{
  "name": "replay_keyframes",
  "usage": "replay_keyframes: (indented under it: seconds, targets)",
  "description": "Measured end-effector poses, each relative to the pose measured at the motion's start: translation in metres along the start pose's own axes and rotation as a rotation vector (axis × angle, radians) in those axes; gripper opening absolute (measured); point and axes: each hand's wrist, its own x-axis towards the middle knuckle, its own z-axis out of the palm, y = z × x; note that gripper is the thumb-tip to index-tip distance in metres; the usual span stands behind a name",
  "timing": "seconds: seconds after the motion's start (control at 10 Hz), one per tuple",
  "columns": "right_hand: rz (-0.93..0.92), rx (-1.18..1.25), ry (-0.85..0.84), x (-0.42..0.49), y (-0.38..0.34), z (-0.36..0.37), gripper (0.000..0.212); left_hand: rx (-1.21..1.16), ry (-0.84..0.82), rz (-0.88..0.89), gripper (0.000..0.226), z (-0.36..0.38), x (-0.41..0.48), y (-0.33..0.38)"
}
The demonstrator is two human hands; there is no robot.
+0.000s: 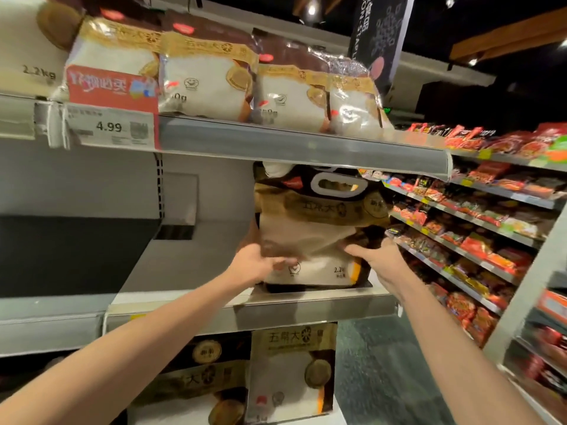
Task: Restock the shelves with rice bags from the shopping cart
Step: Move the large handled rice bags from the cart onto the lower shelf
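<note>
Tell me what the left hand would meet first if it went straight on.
The rice bag standing on the middle shelf: the left hand seems to touch its front now.

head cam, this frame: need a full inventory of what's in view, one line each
large rice bag: 1, beige and white with dark top, upright at right end of middle shelf
small rice bags: 4, white with gold band and brown top, in a row on top shelf
lower rice bags: 2 seen, beige and dark, below the middle shelf
cut-off bag: 1, white, marked 2.2kg, top shelf far left
price tag: 1, white, 4.99, top shelf rail
promo sign: 1, red, above the price tag
red packets: many, shelves at right
hanging banner: 1, black, upper right
left hand: large bag's lower left
right hand: its lower right
</note>
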Motion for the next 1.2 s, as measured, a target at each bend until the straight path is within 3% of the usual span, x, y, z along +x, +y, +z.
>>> replay_keyframes:
  seconds: [0.1, 0.3, 0.4, 0.5, 0.6, 0.7, 0.8, 0.9, 1.0, 1.1, 1.2]
  targets:
    - [0.007, -0.042, -0.025, 0.004, 0.01, 0.008, 0.134, -0.051, -0.241, -0.088, 0.044, -0.002, 0.0, -0.001]
    - [0.045, 0.058, 0.017, 0.024, 0.006, 0.036, 0.106, 0.079, -0.161, -0.113, 0.047, -0.005, 0.004, -0.012]
    - [-0.006, -0.075, 0.121, 0.03, -0.002, 0.045, 0.103, 0.23, -0.141, -0.105, 0.052, -0.001, 0.002, -0.002]
    - [-0.073, -0.075, 0.166, 0.046, 0.0, 0.048, 0.116, 0.16, -0.044, 0.021, 0.083, 0.007, 0.023, -0.006]
    - [-0.079, -0.128, 0.097, 0.045, 0.008, 0.047, 0.149, 0.152, 0.091, 0.122, 0.115, 0.009, 0.031, -0.008]
    - [-0.006, -0.25, 0.091, 0.077, 0.033, 0.039, 0.156, 0.164, 0.097, 0.125, 0.121, 0.006, 0.019, 0.008]
    - [-0.056, -0.401, 0.157, 0.046, 0.016, 0.044, 0.156, 0.322, 0.189, 0.048, 0.141, 0.008, 0.011, 0.007]
    - [-0.133, -0.723, 0.08, 0.008, -0.002, 0.04, 0.119, 0.679, 0.126, 0.096, 0.092, 0.008, 0.002, 0.006]
    - [-0.185, -1.192, -0.24, -0.005, -0.012, 0.024, 0.082, 1.003, 0.173, 0.439, 0.094, 0.008, 0.006, 0.004]
    - [-0.518, -1.114, -0.214, 0.013, 0.0, 0.006, 0.134, 1.133, 0.251, 0.595, 0.124, 0.007, 0.023, -0.002]
    - [-0.509, -1.236, -0.212, 0.038, 0.012, -0.002, 0.152, 1.176, 0.243, 0.702, 0.115, 0.005, 0.034, -0.014]
